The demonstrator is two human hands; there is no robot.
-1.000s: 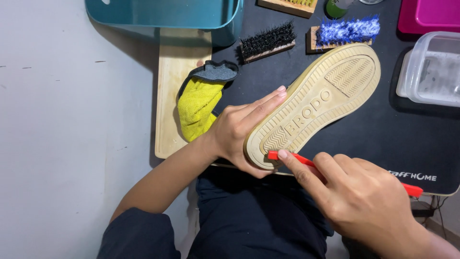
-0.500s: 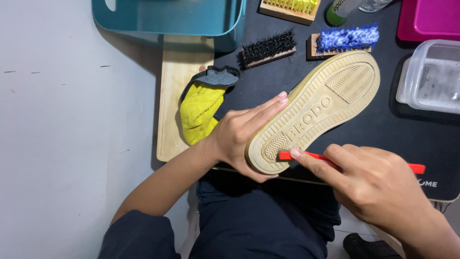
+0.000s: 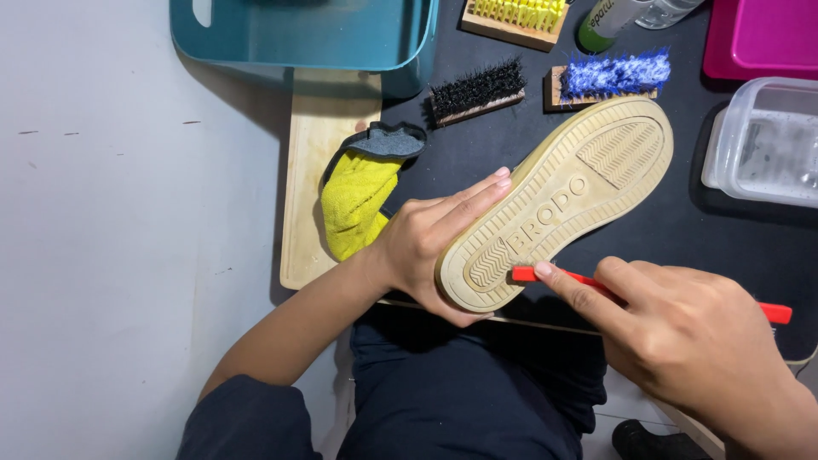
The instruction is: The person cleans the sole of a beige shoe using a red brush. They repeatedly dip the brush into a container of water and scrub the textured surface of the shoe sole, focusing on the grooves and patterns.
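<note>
Your left hand (image 3: 422,247) is wrapped around the heel end of the shoe (image 3: 558,204), fingers stretched along its edge, holding it sole-up so the tan tread faces you and the toe slants away toward the far right. Your right hand (image 3: 682,336) is closed around a thin red-handled brush (image 3: 528,273), forefinger pressed along the handle, the brush head touching the sole near the heel, just beside your left thumb. Beyond your left hand, a yellow cloth (image 3: 354,204) lies on a wooden board (image 3: 319,128), and past the shoe's toe sit a black brush (image 3: 477,89) and a blue brush (image 3: 613,75) on the dark surface (image 3: 724,234).
</note>
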